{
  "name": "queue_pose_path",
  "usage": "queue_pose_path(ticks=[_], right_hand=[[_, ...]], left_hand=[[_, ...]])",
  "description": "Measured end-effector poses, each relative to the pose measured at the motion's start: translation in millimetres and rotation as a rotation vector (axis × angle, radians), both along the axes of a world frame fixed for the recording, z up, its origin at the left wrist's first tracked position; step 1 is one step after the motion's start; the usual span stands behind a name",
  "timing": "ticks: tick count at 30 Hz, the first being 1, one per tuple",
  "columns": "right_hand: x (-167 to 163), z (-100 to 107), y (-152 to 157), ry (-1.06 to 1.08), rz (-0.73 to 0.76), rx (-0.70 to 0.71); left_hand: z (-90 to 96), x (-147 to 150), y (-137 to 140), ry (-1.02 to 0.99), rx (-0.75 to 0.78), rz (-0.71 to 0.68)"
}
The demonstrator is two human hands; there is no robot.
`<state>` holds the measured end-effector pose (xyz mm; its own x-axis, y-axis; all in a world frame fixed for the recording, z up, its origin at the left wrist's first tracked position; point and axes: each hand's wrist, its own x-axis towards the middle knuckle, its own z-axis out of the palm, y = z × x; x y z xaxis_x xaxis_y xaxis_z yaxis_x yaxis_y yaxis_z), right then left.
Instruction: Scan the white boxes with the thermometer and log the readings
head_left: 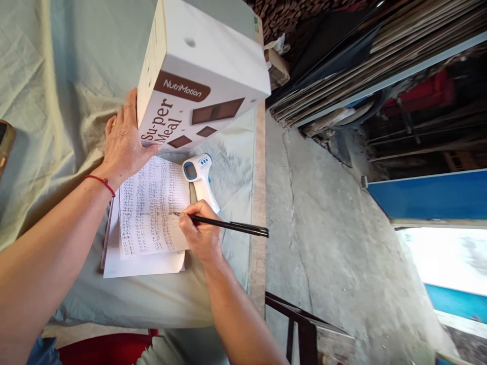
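Observation:
A black pen (232,226) is pinched in my right hand (201,228), its tip on a page of an open notebook (152,238) filled with rows of handwriting. My left hand (125,134) lies spread at the notebook's top left, against the lower corner of a large white box (213,56). Its fingers are apart, with the thumb reaching along the foot of the box. The box has a brown "NutriMotion" label and "Su·per Meal" lettering. Beside the page, above my right hand, rests a white and blue infrared thermometer (200,177).
A pale green cloth (68,167) covers the table, whose wooden edge (258,203) runs down the right. Part of a phone (4,147) shows at far left. Below are a red seat (106,350) and a dark metal frame (304,334). Concrete floor (342,243) stretches to the right.

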<state>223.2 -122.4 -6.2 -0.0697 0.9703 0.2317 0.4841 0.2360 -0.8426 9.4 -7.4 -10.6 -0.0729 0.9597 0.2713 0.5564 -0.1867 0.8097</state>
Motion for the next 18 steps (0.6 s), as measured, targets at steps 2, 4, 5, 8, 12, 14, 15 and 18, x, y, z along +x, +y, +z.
queue_pose_path(ticks=[2, 4, 5, 8, 12, 14, 15, 18], right_hand=[[1, 0, 0, -0.018, 0.017, -0.029], [2, -3, -1, -0.032, 0.037, -0.005], [3, -6, -2, -0.041, 0.041, 0.026], [4, -15, -6, -0.056, 0.018, 0.119], [5, -19, -8, -0.072, 0.013, 0.149], [5, -18, -7, -0.087, 0.02, 0.155], [5, -17, -6, -0.094, 0.019, 0.157], [5, -15, -5, -0.08, -0.012, 0.168]], left_hand=[[-0.9, -1, 0, -0.004, 0.013, -0.001], [-2.6, -1, 1, 0.003, 0.029, 0.005], [-3.7, -1, 1, 0.01, 0.035, 0.01], [-8.0, 0, 2, 0.018, 0.052, 0.014], [-10.3, 1, 3, 0.002, 0.063, 0.009], [-7.7, 1, 2, -0.004, 0.047, 0.005], [-5.7, 1, 1, -0.008, 0.038, 0.001], [-0.4, 1, -1, -0.018, 0.017, -0.017]])
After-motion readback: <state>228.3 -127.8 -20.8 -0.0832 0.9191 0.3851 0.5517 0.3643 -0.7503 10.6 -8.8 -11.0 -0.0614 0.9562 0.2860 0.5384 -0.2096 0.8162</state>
